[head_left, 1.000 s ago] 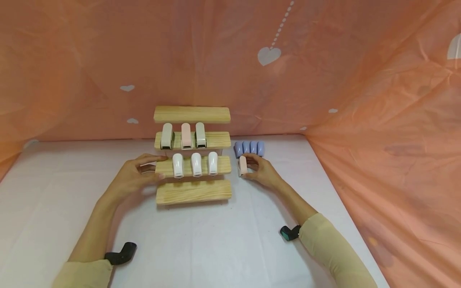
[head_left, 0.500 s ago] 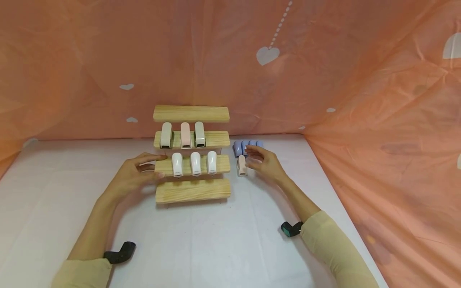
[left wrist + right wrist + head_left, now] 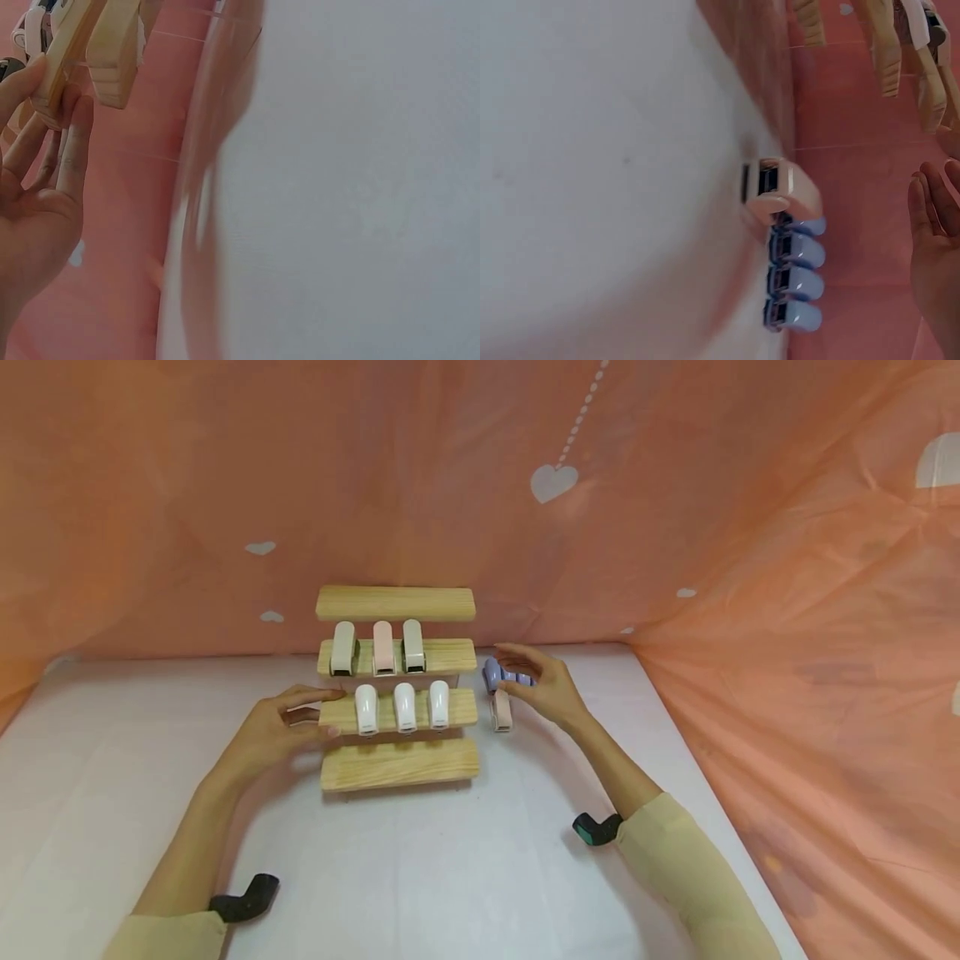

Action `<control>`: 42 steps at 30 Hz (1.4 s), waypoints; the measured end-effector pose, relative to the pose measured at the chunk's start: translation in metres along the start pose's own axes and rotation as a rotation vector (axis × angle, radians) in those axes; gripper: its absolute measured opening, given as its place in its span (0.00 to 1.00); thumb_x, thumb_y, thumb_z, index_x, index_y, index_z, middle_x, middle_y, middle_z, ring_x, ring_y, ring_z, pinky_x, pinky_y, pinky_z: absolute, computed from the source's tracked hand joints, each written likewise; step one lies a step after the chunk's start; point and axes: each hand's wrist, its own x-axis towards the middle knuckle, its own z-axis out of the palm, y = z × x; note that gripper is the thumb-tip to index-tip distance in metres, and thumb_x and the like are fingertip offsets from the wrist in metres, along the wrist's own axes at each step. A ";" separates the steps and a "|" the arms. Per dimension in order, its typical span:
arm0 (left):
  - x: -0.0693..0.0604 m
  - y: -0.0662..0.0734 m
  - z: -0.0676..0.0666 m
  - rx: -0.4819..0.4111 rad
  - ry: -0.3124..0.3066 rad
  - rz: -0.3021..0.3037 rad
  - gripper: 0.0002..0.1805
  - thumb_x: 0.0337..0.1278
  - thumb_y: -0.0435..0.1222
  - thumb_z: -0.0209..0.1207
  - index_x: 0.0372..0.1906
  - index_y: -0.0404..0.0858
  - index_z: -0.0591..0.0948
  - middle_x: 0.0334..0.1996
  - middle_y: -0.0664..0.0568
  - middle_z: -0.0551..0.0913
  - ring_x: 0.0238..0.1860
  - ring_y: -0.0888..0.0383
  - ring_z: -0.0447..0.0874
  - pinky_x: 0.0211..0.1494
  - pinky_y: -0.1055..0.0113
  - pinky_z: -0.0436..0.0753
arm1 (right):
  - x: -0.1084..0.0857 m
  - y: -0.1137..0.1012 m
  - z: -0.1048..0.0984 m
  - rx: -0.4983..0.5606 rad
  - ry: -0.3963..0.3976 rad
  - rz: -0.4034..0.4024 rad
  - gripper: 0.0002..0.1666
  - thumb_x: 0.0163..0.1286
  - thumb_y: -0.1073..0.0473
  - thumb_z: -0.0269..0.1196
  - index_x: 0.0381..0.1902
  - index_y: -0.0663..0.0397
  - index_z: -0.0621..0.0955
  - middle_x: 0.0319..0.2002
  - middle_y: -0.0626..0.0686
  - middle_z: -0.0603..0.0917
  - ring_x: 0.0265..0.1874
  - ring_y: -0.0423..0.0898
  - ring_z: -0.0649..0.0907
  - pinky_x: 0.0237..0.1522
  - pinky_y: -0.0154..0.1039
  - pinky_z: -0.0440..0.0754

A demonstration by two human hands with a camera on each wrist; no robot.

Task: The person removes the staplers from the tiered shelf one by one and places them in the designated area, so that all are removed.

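My left hand (image 3: 273, 732) holds the left end of a wooden shelf board (image 3: 464, 706), thumb at the front and fingers behind; the left wrist view shows this grip on the board (image 3: 60, 71). On that tier stand three white mini staplers (image 3: 405, 707). My right hand (image 3: 550, 688) hovers above the table with fingers extended and nothing in them. Below its fingertips are a pink stapler (image 3: 501, 713) and a row of purple staplers (image 3: 492, 674), partly covered in the head view. The right wrist view shows the pink stapler (image 3: 799, 191) before the purple staplers (image 3: 802, 283).
The second tier (image 3: 453, 657) carries a pink stapler (image 3: 383, 647) between two pale grey-green staplers (image 3: 343, 647). Bare boards form the top tier (image 3: 395, 603) and the bottom tier (image 3: 400, 765). An orange cloth (image 3: 420, 485) hangs behind the white table (image 3: 450, 868).
My right hand has let go of the pink stapler, which stays on the table, and moved up and back over the purple staplers. The left hand keeps its hold on the board.
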 end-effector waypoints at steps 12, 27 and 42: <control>-0.004 0.000 -0.002 0.001 -0.003 -0.019 0.29 0.57 0.34 0.70 0.64 0.35 0.77 0.60 0.47 0.76 0.49 0.64 0.81 0.52 0.76 0.80 | 0.022 -0.024 0.014 -0.005 -0.038 -0.105 0.30 0.61 0.78 0.66 0.62 0.77 0.72 0.56 0.74 0.77 0.55 0.69 0.78 0.60 0.56 0.77; -0.003 0.002 -0.004 0.002 0.007 -0.008 0.28 0.57 0.34 0.70 0.64 0.35 0.78 0.58 0.48 0.76 0.50 0.65 0.81 0.51 0.76 0.81 | 0.042 -0.047 0.035 0.011 -0.095 -0.103 0.31 0.60 0.78 0.67 0.62 0.76 0.72 0.56 0.73 0.78 0.56 0.66 0.79 0.61 0.53 0.77; -0.004 0.003 -0.004 -0.013 0.001 -0.005 0.28 0.57 0.32 0.70 0.63 0.34 0.78 0.58 0.47 0.76 0.48 0.64 0.82 0.50 0.75 0.82 | 0.065 -0.032 0.056 -0.045 -0.187 -0.079 0.39 0.60 0.65 0.73 0.68 0.59 0.72 0.60 0.57 0.79 0.58 0.49 0.80 0.62 0.36 0.76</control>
